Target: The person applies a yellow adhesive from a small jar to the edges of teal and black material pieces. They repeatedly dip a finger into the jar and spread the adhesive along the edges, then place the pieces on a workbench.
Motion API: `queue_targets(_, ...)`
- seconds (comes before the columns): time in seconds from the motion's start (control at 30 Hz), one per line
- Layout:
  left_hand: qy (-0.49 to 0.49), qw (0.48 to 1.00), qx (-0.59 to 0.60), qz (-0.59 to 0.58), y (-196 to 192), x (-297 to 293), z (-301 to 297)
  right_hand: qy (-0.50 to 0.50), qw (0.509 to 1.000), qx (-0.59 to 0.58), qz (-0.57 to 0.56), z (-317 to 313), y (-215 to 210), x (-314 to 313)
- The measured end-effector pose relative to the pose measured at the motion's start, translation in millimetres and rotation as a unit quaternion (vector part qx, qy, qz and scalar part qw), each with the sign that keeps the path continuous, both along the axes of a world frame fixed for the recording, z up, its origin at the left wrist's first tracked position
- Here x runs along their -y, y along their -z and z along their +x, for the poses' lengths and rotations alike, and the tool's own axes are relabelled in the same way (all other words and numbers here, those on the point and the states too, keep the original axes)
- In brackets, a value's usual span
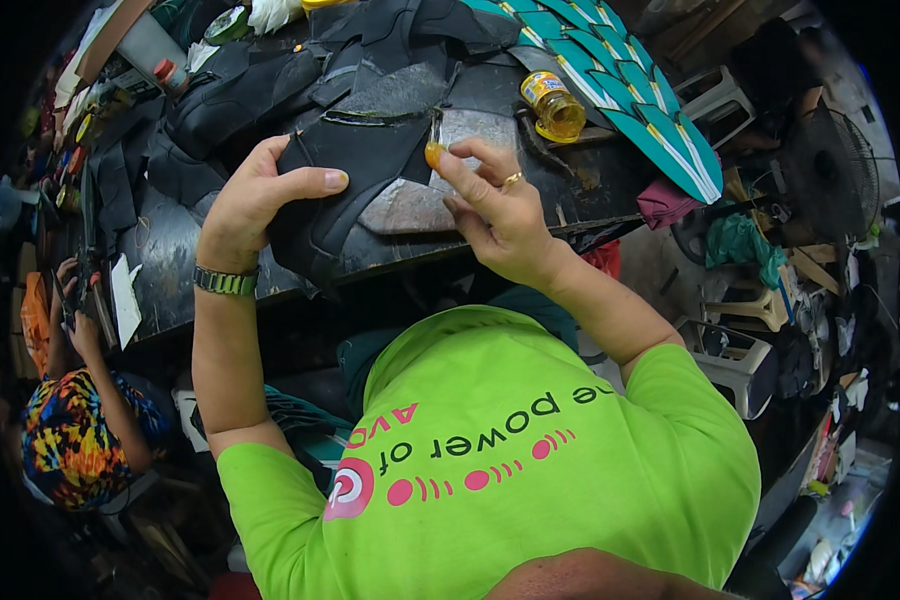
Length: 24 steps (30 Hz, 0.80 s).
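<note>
My left hand [260, 195], with a metal watch on the wrist, presses flat on a black cut piece of shoe material [365, 160] that lies on a grey slab [410, 210] on the dark worktable [170, 260]. My right hand [495, 215], with a ring on one finger, pinches a small brush with an orange glue-coated tip [434, 150]. The tip touches the upper edge of the black piece. An open jar of yellow glue [553, 105] stands just beyond my right hand.
A fanned row of teal cut pieces [630, 90] lies at the table's far right. More black pieces [240, 90] are heaped at the back left. Another person in a colourful shirt [70, 440] works at the lower left. White plastic stools [735, 360] and a fan [830, 170] stand on the right.
</note>
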State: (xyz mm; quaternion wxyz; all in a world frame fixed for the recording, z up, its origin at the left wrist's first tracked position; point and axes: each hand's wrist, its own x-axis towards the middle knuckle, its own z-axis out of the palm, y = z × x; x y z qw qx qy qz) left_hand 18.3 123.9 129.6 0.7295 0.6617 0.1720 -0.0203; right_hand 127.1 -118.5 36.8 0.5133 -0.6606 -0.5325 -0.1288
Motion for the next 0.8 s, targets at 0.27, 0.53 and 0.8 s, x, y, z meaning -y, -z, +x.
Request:
queue_targets(0.27, -0.042, 0.999, -0.007, 0.010, 4.5, -3.5, -1.4, -0.030, 0.989, 0.137, -0.038, -6.4, 6.0, 5.6)
queue_targets(0.53, -0.111, 0.986, 0.105, -0.063, 13.4, -3.6, 20.7, -0.133, 0.979, -0.148, 0.033, -26.8, 5.1, -18.2)
queue_targets(0.8, -0.162, 0.943, 0.292, -0.009, 40.7, 11.2, 65.1, -0.138, 0.925, -0.333, 0.119, 5.2, -19.3, -74.1)
